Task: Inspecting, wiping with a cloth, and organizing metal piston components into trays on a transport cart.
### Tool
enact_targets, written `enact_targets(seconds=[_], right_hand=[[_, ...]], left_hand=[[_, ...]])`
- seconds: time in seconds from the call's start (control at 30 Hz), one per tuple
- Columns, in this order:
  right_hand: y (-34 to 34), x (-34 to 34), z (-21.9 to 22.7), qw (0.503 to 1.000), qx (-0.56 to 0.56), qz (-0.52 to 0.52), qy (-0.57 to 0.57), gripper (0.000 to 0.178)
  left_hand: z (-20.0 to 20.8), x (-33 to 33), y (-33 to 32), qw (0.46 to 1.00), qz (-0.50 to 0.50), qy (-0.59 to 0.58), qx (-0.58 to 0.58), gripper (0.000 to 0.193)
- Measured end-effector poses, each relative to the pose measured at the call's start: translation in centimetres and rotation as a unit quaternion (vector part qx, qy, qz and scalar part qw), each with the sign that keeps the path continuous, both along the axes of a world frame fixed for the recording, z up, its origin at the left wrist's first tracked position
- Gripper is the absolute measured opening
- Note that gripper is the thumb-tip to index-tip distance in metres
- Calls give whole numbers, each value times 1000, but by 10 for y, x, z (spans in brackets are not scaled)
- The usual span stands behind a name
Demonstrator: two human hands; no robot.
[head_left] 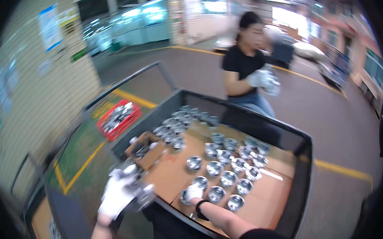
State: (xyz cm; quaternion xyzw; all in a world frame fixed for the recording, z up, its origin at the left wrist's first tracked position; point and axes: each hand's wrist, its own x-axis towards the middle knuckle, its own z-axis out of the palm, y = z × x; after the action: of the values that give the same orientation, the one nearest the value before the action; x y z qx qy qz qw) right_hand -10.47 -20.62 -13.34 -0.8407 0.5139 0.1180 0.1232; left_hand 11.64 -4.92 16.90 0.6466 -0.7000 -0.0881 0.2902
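Observation:
My left hand (117, 194), in a white glove, is closed on shiny metal parts (139, 189) outside the cart's near left corner. Motion blur hides their exact shape and number. Inside the cart, my right hand (194, 192), also gloved, reaches down with its fingers at a round silver metal part (200, 182); its fingertips are partly hidden. Another such part (185, 197) lies partly beneath that hand. Rows of round, cup-like metal parts (228, 178) stand on cardboard (164, 181) to the right, and a denser group (173, 129) fills the far left.
The dark-walled cart (306, 186) has a raised handle (128, 79) on its left. A small cardboard box (145, 149) holds parts inside. Beyond the left wall sits a red crate (118, 119) of metal pieces. A gloved co-worker (246, 57) is at the far side.

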Motion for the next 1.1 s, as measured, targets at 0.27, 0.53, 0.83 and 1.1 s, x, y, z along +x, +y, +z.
enact_targets(seconds=[0.27,0.53,0.83,1.1], right_hand=[[3,8,8,995,18,-48,-80,55],[7,8,1,990,13,-95,-104,53],[3,14,-9,981,60,-126,-138,52],[6,7,15,999,-36,22,29,45]], left_hand=[[-15,-54,208,926,288,-144,197,22],[-53,-62,204,918,334,-105,186,25],[-74,-54,206,910,363,-65,188,28],[-88,-50,208,900,390,-41,189,31]])
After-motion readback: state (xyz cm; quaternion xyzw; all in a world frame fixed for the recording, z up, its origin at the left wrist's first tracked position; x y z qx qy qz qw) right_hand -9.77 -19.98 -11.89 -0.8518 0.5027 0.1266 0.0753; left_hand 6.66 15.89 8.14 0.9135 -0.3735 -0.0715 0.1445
